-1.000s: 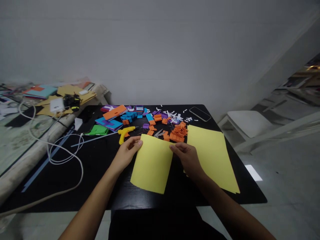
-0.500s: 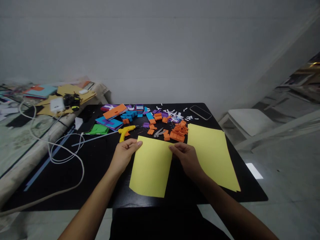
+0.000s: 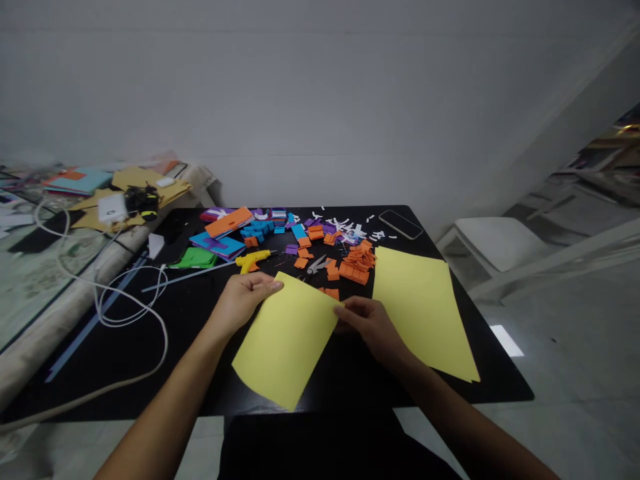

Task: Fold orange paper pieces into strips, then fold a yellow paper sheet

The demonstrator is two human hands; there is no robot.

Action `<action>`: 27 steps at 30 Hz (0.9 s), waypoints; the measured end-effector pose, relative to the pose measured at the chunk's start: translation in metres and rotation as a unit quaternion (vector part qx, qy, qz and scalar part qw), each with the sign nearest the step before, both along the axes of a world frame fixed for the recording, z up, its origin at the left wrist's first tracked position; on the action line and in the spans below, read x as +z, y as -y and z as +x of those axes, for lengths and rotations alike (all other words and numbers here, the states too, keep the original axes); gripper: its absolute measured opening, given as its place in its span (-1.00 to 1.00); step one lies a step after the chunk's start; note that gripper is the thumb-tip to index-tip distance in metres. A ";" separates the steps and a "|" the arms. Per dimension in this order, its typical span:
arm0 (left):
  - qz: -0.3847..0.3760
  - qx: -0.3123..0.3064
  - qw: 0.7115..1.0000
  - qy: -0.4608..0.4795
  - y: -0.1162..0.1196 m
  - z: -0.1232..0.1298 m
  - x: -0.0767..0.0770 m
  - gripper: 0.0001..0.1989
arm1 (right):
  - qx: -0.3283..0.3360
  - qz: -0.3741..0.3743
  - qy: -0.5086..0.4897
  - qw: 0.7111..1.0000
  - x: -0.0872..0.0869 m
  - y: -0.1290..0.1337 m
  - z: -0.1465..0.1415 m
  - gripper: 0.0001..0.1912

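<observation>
A sheet of yellow paper (image 3: 287, 343) is held up over the black table (image 3: 200, 327), tilted with its lower end toward the left. My left hand (image 3: 247, 297) pinches its upper left corner, thumb on top. At the upper right corner, my right hand (image 3: 367, 323) grips the same sheet between thumb and fingers. To the right of that hand lies a stack of larger yellow sheets (image 3: 425, 310). Just beyond the held paper are a yellow glue gun (image 3: 251, 261), scissors (image 3: 316, 265) and folded orange paper pieces (image 3: 355, 271).
Blue paper pieces (image 3: 257, 230), an orange folded card (image 3: 230, 222), green paper (image 3: 194, 258) and white scraps (image 3: 353, 230) lie toward the back. A phone (image 3: 401, 225) rests at the back right. A white cable (image 3: 163, 333) crosses the left side. A white stool (image 3: 500, 243) stands at right.
The held yellow sheet has turned, its lower end swinging left and its right corner dropping. My right hand has come down slightly with it; both hands keep their grip.
</observation>
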State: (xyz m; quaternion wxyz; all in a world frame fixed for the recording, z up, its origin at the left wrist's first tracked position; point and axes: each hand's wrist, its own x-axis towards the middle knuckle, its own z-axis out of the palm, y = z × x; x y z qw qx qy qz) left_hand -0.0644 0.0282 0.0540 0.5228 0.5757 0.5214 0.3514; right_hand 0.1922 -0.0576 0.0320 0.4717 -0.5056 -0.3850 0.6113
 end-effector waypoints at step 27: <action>-0.009 -0.330 0.924 -0.194 0.001 0.019 -0.039 -0.53 | 0.061 0.120 0.303 0.943 -0.039 -0.012 0.005 -0.80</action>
